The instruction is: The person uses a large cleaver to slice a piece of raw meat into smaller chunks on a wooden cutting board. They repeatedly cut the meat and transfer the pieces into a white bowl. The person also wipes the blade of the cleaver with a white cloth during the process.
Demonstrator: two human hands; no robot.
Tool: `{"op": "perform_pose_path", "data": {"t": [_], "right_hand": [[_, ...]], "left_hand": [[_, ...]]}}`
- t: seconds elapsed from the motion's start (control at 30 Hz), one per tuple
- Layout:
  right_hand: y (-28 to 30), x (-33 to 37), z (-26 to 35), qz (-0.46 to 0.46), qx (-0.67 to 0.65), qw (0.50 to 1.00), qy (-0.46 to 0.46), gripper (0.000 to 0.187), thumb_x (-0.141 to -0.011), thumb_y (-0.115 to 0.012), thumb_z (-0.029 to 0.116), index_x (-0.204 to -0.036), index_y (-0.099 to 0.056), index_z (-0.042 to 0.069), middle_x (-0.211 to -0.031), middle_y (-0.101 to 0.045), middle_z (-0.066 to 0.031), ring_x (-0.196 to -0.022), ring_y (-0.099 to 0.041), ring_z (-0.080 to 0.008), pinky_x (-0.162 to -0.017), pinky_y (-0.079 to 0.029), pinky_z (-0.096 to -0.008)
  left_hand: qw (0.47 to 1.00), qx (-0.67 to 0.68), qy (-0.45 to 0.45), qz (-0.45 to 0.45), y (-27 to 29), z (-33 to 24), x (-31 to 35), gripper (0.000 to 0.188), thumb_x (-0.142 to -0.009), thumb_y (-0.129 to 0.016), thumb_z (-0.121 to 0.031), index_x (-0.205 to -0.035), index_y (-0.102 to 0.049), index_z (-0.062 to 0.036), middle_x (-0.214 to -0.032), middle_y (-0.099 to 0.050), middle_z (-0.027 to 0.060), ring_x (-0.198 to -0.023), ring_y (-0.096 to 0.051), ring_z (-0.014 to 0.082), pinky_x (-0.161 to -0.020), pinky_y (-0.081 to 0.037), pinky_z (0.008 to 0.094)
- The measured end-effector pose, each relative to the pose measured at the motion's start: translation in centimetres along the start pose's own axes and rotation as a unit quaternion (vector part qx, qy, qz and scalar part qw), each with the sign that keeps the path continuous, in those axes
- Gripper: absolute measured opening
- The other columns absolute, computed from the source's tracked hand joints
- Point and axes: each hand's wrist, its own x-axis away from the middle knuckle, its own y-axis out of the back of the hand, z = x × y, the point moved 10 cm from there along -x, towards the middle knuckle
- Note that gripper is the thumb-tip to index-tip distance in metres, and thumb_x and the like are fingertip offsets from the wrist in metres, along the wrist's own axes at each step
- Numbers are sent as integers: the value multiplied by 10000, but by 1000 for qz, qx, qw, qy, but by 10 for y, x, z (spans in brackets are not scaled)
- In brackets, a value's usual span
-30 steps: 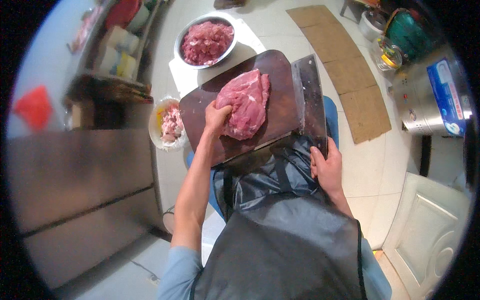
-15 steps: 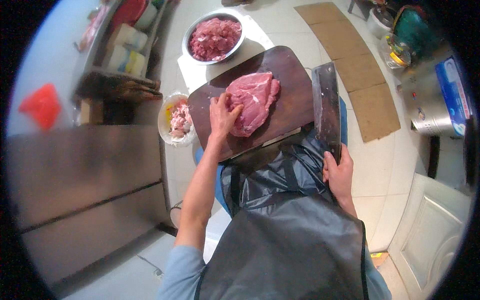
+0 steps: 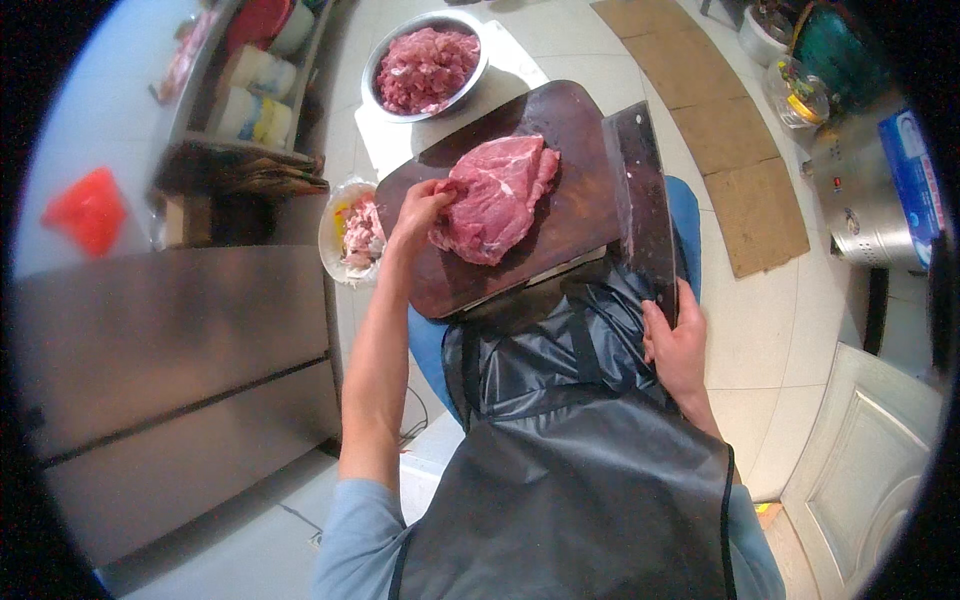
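A large slab of raw red meat (image 3: pixel 497 195) lies on a dark brown cutting board (image 3: pixel 580 190) in front of me. At the meat's left edge, my left hand (image 3: pixel 425 207) pinches it between thumb and fingers. My right hand (image 3: pixel 679 343) is closed round the handle end of a cleaver (image 3: pixel 645 190). Its broad dark blade points away from me along the board's right side, overlapping the edge. Most of the handle is hidden by my fingers.
Beyond the board, a metal bowl (image 3: pixel 482 75) of cut meat (image 3: pixel 425 70) stands on a white surface (image 3: pixel 515 55). Left of the board is a lined bowl (image 3: pixel 330 240) with pale trimmings (image 3: pixel 362 230). A steel cabinet (image 3: pixel 180 350) stands at left; cardboard (image 3: pixel 715 130) lies on the floor at right.
My left hand has moved slightly left and now grips the meat's edge instead of resting on it with spread fingers. The cleaver's blade has tilted a little to the left.
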Motion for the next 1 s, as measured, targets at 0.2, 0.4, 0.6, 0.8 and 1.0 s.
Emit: {"op": "perform_pose_path", "data": {"t": [0.2, 0.4, 0.6, 0.8, 1.0], "right_hand": [[-1, 4, -5, 0, 21, 1000, -10, 368, -1016, -674, 94, -1344, -563, -31, -769, -629, -17, -534, -524, -78, -466, -422, -269], [-10, 8, 2, 28, 33, 999, 2, 366, -1015, -666, 98, -1344, -563, -28, -776, -641, -18, -552, -532, -81, -486, -435, -271], [-1, 15, 4, 5, 49, 998, 33, 373, -1008, -674, 95, -1342, -561, -25, -791, -646, -23, -563, -543, -84, -496, -439, -269], [3, 14, -5, 5, 13, 1000, -8, 294, -1015, -662, 81, -1281, -577, -11, -762, -606, 0, -550, -519, -65, -467, -419, -267], [-10, 15, 1, 13, 4, 1000, -2, 335, -1024, -652, 77, -1334, -562, -12, -757, -597, 5, -543, -507, -67, -463, -409, -263]], "left_hand": [[901, -346, -191, -176, -37, -73, 32, 297, -894, -697, -91, -1168, -590, -47, -1068, -639, 215, -907, -659, 421, -841, -539, 509], [849, -428, -214, -222, -34, -76, 16, 294, -878, -715, -140, -1094, -530, -63, -1117, -574, 272, -974, -603, 525, -827, -517, 583], [855, -414, -207, -235, -31, -64, 23, 396, -858, -725, -45, -1228, -588, -77, -1124, -626, 248, -1020, -648, 455, -809, -560, 516], [980, -130, -119, -92, 11, -37, 28, 500, -848, -763, -43, -1316, -589, -27, -1215, -671, 186, -1011, -709, 278, -810, -587, 366], [833, -374, -377, -156, -60, -102, 130, 372, -792, -806, -84, -1146, -700, -42, -1146, -621, 156, -917, -682, 316, -853, -572, 397]]}}
